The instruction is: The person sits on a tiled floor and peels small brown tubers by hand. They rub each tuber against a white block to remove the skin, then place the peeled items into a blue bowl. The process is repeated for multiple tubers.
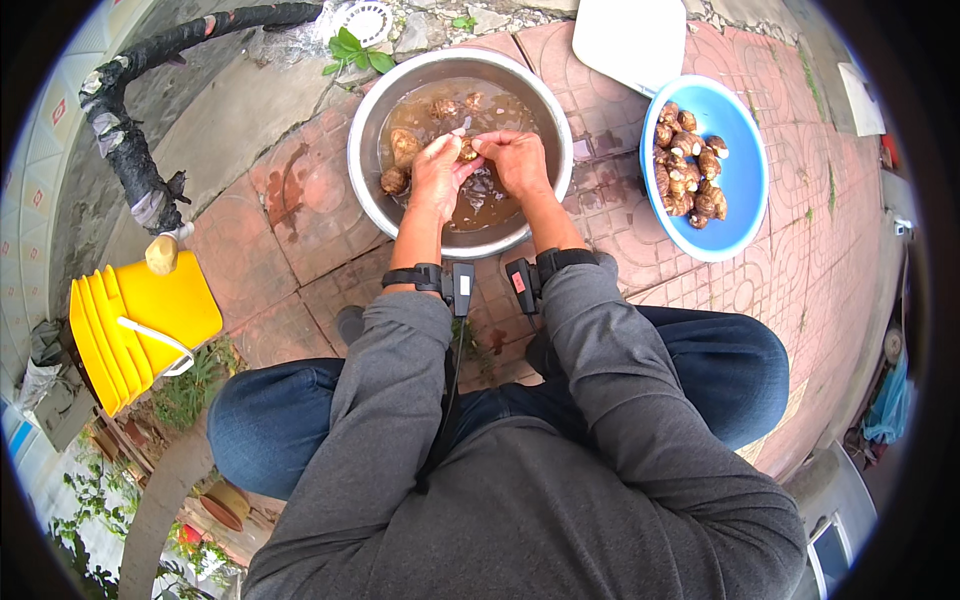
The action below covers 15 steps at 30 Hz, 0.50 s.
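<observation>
A small brown taro root (467, 150) is pinched between my left hand (436, 172) and my right hand (516, 161), over a steel basin (361, 150). Both hands are closed on it, the fingertips meeting around its sides. Muddy brown water (490, 205) fills the basin below them. Several more taro roots sit in this water; one pale brown root (405, 147) and a darker one (394, 181) lie just left of my left hand. Others poke up near the far side. How deep the water is cannot be seen.
A blue plastic bowl (738, 190) with several taro roots (684, 178) stands to the right, beside a white board (632, 45). At the left are a yellow bucket (165, 310) and a black wrapped pipe (125, 150). Red paving tiles (310, 200) surround the basin.
</observation>
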{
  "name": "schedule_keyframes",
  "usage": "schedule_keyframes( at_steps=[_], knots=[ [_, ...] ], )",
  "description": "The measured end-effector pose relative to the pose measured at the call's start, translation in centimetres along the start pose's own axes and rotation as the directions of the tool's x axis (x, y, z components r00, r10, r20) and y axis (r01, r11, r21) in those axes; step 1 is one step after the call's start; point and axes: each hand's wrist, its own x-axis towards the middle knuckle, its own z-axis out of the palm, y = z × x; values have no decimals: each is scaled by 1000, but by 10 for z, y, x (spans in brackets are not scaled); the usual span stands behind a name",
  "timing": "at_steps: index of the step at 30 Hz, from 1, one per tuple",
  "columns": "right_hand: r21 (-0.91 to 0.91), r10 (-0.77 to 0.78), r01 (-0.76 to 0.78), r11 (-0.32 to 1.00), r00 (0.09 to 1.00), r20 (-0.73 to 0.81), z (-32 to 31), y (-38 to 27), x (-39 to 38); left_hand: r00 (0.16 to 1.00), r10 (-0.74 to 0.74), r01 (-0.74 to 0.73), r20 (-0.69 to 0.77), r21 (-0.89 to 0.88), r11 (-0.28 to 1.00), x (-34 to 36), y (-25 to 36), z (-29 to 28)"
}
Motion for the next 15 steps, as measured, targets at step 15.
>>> schedule_keyframes(
  at_steps=[15],
  knots=[
    [-367,27,-31,930,1000,-16,13,26,-9,925,-161,217,-345,129,968,1,-23,-16]
  ],
)
